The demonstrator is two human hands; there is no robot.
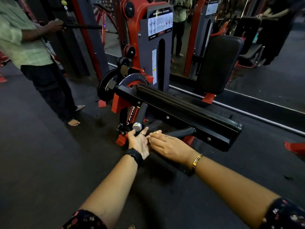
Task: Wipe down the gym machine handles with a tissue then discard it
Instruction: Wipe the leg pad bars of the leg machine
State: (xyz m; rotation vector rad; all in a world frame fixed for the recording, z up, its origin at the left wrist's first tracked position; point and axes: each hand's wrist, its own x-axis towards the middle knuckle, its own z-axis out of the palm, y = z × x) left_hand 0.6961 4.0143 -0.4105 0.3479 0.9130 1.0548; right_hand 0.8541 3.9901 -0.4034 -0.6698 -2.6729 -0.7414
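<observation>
Both hands meet low in the middle of the scene, just near of the gym machine. The left hand (139,142), with a black wristwatch (136,157), is held palm-up with its fingers spread and straight, gripping nothing that shows. The right hand (166,145), with a thin gold bracelet (197,161), reaches in from the right with its fingers nearly straight and their tips against the left hand's fingers. Whether they pinch a tissue there I cannot tell.

The black foam-gripped handle with a round chrome end cap (141,113) slants down toward the hands, its cap just beside the left thumb. A second black handle (180,132) lies level to the right, just beyond the right hand's fingertips.

Farther off, a long black ribbed roller pad (166,99) rests on the machine's black beam, below the grey-and-red weight tower (148,52). At far left stands a barefoot person in a pale green shirt (24,42), gripping a black bar (82,27).
</observation>
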